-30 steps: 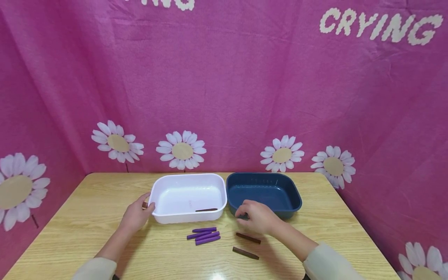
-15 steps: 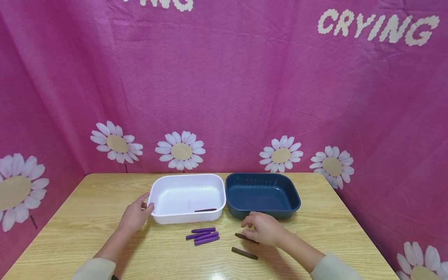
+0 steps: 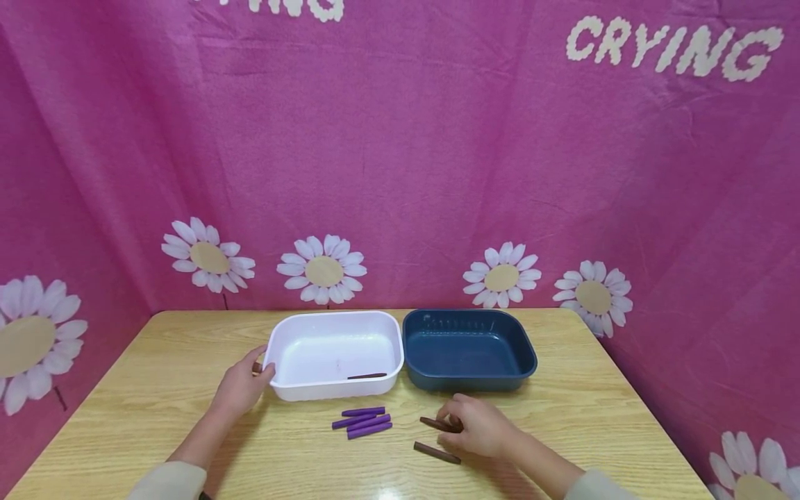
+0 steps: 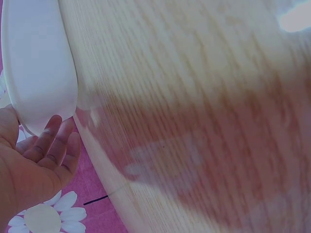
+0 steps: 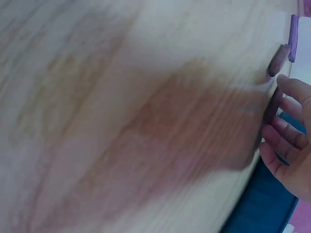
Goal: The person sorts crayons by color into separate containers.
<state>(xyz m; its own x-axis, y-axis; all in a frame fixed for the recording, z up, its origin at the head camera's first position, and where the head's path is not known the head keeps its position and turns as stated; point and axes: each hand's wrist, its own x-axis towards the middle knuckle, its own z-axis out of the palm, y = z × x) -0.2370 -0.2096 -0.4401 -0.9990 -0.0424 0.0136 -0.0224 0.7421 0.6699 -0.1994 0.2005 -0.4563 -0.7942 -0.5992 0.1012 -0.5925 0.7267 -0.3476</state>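
At the left end of the white basin [image 3: 337,390], my left hand [image 3: 240,385] grips the rim, thumb on the near side and fingers outside. The left wrist view shows the fingers [image 4: 47,141] bent beside its wall. My right hand [image 3: 478,423] is low over the table, thumb and fingers around a dark brown crayon [image 3: 430,421], whose right part they hide. Another brown crayon [image 3: 437,453] lies just nearer to me. In the white basin lies one more brown crayon [image 3: 367,376]. Several purple crayons [image 3: 369,430] lie in a loose group in front of it.
A dark blue basin [image 3: 471,383] stands right beside the white one, towards the back of the wooden table [image 3: 300,465]. A pink curtain [image 3: 400,173] with daisies hangs behind and at both sides.
My right hand has come down from the front of the blue basin to the upper brown crayon, and its fingers now close around it. My left hand stays on the white basin.
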